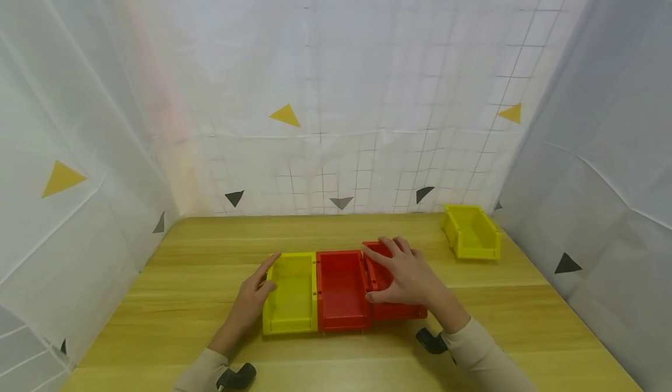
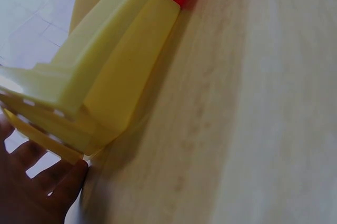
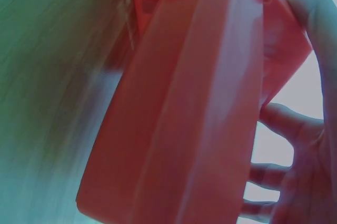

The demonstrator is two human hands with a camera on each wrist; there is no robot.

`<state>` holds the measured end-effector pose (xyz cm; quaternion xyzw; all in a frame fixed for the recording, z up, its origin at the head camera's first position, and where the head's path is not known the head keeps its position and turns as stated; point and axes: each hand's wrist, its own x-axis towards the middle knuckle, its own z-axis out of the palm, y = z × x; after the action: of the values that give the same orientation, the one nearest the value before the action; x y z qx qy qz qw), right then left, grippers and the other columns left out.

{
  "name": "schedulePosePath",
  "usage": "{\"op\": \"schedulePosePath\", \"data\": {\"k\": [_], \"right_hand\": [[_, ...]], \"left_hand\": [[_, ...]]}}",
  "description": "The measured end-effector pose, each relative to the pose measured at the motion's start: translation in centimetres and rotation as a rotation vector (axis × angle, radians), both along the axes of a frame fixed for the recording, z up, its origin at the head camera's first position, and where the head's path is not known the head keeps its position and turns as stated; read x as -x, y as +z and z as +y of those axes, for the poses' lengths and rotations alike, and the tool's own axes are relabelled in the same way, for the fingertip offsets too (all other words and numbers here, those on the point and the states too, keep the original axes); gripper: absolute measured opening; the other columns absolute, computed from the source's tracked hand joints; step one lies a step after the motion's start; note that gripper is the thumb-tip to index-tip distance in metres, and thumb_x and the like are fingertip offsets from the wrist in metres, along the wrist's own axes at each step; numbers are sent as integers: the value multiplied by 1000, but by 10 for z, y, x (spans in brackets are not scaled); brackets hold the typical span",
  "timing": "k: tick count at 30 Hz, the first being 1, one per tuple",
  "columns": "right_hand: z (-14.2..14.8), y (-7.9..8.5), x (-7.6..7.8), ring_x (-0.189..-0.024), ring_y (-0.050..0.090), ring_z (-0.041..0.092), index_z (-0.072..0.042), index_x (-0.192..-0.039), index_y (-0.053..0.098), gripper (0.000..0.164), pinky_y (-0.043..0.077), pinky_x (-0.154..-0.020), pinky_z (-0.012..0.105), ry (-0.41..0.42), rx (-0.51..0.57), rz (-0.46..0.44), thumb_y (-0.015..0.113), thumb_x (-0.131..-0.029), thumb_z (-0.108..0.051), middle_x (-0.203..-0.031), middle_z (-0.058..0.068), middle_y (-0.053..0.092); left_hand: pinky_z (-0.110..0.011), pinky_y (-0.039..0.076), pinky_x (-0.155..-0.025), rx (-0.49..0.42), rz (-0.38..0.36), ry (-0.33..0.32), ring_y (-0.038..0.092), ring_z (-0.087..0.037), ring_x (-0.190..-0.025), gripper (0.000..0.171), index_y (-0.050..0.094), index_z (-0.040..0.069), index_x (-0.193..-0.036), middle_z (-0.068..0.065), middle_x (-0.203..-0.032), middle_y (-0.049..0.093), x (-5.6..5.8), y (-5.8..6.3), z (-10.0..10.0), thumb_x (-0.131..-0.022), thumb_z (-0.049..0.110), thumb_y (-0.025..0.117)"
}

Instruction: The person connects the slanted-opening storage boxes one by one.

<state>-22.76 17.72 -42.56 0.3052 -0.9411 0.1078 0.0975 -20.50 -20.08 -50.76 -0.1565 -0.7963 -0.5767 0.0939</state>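
White sheeting (image 1: 346, 71) closes off the far side and both flanks of the wooden table (image 1: 205, 243), which carries four bins. Three of them make a row in the middle, and that row looks mostly formed: the left yellow bin (image 1: 290, 296) and the middle red bin (image 1: 343, 293) stand side by side with their near ends roughly level. The right red bin (image 1: 380, 274) seems the unfinished part, set slightly farther back and a little askew; whether its base sits flat on the wood cannot be told. The far yellow bin (image 1: 476, 234) stands apart from the row, not joined to anything.

The right hand (image 1: 408, 272) spreads over the right red bin and grips it, thumb and index finger at its left rim. The left hand (image 1: 249, 298) lies against the left yellow bin's outer side with fingers extended, touching more than clasping.

For moving, the widest room runs left of the row; a narrower stretch separates the row from the far yellow bin, which sits near the table's right edge. Tightest is the right red bin's near corner, close to the black wrist device (image 1: 431, 341).
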Motion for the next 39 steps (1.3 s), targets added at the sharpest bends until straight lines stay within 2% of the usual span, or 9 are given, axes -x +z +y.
{"op": "schedulePosePath", "data": {"k": [20,39], "right_hand": [[0,-8,0,-139,33,47,-26,-159,48,97,36,-99,74,0,1,2,78,-77,-67,-158,20,38],[2,-12,2,-140,32,48,-27,-159,48,103,34,-100,77,15,12,-45,71,-74,-81,-158,20,38]], "left_hand": [[-65,31,-112,14,-3,2,29,-33,-150,65,42,29,-160,-5,-165,34,1,-1,0,-103,1,50],[-64,31,-112,3,-3,-2,28,-32,-151,65,42,31,-160,-2,-165,34,0,0,0,-103,1,50]]}}
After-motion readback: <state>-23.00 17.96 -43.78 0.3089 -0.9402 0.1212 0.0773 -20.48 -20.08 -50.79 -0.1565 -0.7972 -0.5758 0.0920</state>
